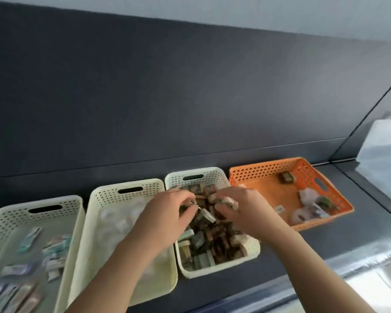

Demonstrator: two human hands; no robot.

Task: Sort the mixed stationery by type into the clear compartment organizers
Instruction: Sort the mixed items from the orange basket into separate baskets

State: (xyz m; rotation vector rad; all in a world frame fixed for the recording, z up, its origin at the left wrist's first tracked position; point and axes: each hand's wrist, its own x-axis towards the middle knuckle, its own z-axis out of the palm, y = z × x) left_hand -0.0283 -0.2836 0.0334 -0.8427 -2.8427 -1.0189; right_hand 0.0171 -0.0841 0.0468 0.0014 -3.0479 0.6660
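Both my hands hover over a cream perforated basket (253,249) heaped with small dark and pale stationery blocks (215,240). My left hand (167,213) has its fingers curled round a small shiny piece at the heap's far end. My right hand (242,206) grips a few small blocks (224,201) just above the heap. Motion blur hides what the pieces are.
An orange basket (257,175) at the right holds a few loose items. Left of my arms stand two more cream baskets: one (113,195) with pale round pieces, one (7,218) with flat packets. A dark wall rises behind; the counter's metal edge runs at the lower right.
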